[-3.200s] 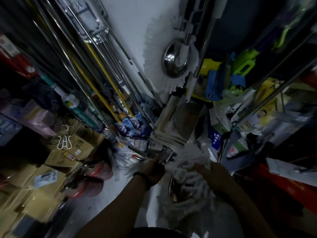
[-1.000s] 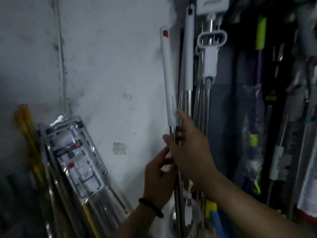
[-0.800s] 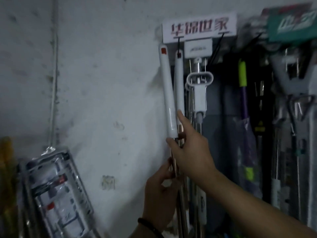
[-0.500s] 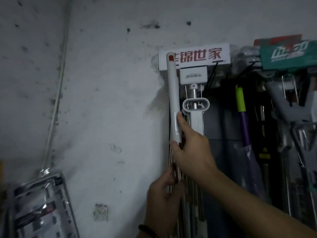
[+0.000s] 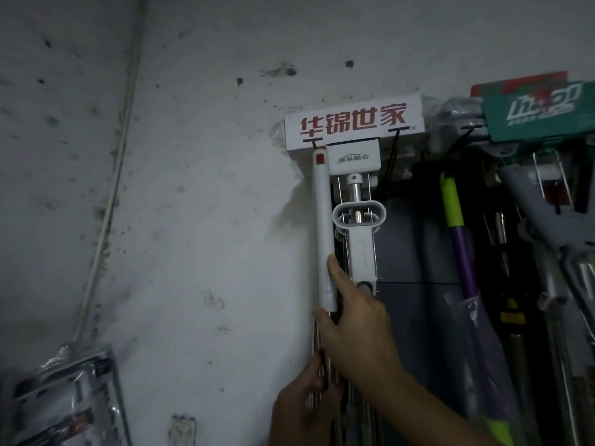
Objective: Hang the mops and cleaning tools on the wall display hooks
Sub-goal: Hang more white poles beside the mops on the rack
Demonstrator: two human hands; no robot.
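A mop handle (image 5: 324,233), white with a red tip on a steel pole, stands upright against the wall. Its tip sits just under the left black hook (image 5: 313,142) of a white display header (image 5: 354,123) with red characters. My right hand (image 5: 357,320) grips the pole at the lower end of the white sleeve, index finger lying along it. Lower down, my left hand (image 5: 306,410) holds the steel pole. Whether the tip hangs on the hook is not visible.
A white mop with a loop handle (image 5: 359,217) hangs just right of the held one. Further right hang a green-and-purple handle (image 5: 457,233), grey tools and a green header (image 5: 537,111). Wrapped steel mops (image 5: 64,397) lean at lower left against the bare wall.
The view has tilted up from the cluttered floor to the wall display. Both hands raised the white mop handle, and its red tip now reaches the left hook under the header.
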